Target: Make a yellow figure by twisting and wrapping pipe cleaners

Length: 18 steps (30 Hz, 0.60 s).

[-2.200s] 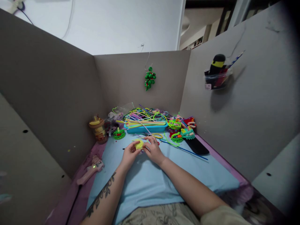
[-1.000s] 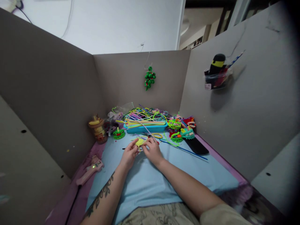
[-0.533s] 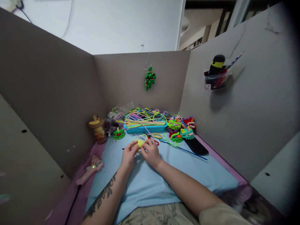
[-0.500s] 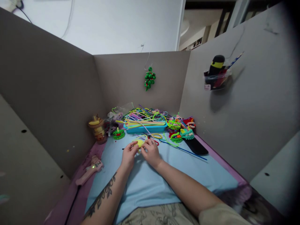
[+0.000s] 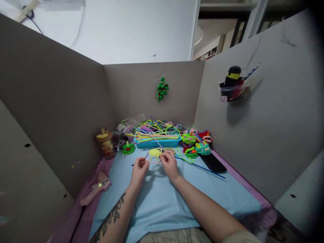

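Observation:
Both my hands are raised a little above the light blue cloth (image 5: 157,199). My right hand (image 5: 169,165) pinches a small yellow pipe-cleaner piece (image 5: 155,152) with thin stems sticking out of it. My left hand (image 5: 138,169) is closed in a pinch on a stem at the piece's left side. Just behind the hands, a teal tray (image 5: 157,141) holds a heap of coloured pipe cleaners (image 5: 154,130).
Grey cardboard walls enclose three sides. A pink glue gun (image 5: 95,189) lies left, a small jar (image 5: 105,143) at back left. Finished pipe-cleaner figures (image 5: 196,146), a black flat object (image 5: 212,162) and a blue stem (image 5: 202,167) are right. A green ornament (image 5: 162,88) hangs behind.
My hands have lifted the yellow piece off the cloth and drawn slightly apart; it now shows between them with stems spread. The camera has tilted slightly.

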Available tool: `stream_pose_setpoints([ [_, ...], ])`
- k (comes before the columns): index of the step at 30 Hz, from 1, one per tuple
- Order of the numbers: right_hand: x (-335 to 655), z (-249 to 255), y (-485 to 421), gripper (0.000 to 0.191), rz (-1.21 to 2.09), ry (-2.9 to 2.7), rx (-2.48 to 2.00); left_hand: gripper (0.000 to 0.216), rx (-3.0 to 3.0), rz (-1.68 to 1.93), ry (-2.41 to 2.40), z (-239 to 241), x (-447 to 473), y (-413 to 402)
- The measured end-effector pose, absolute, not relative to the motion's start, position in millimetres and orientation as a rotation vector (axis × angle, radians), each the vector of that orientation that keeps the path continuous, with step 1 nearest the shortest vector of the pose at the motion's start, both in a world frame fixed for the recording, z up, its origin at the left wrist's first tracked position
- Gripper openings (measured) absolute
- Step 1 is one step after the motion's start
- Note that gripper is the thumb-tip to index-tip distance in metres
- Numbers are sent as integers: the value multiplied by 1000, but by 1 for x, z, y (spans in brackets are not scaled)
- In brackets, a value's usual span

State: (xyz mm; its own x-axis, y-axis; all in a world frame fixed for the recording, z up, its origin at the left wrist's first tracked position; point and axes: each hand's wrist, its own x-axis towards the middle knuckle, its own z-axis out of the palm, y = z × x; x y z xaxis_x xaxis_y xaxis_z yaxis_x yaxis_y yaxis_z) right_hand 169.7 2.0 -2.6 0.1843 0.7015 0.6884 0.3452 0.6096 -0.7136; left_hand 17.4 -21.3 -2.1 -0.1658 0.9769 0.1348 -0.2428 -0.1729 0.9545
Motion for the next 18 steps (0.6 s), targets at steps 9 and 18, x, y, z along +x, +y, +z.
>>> stream_pose_setpoints([
  [9,158,-1,-10,8,193,-1543,-881,63,1092,1330,770,7,29,-28],
  [18,160,-3,-9,9,188,-1682,-892,56,1050,1402,807,-2,21,-21],
])
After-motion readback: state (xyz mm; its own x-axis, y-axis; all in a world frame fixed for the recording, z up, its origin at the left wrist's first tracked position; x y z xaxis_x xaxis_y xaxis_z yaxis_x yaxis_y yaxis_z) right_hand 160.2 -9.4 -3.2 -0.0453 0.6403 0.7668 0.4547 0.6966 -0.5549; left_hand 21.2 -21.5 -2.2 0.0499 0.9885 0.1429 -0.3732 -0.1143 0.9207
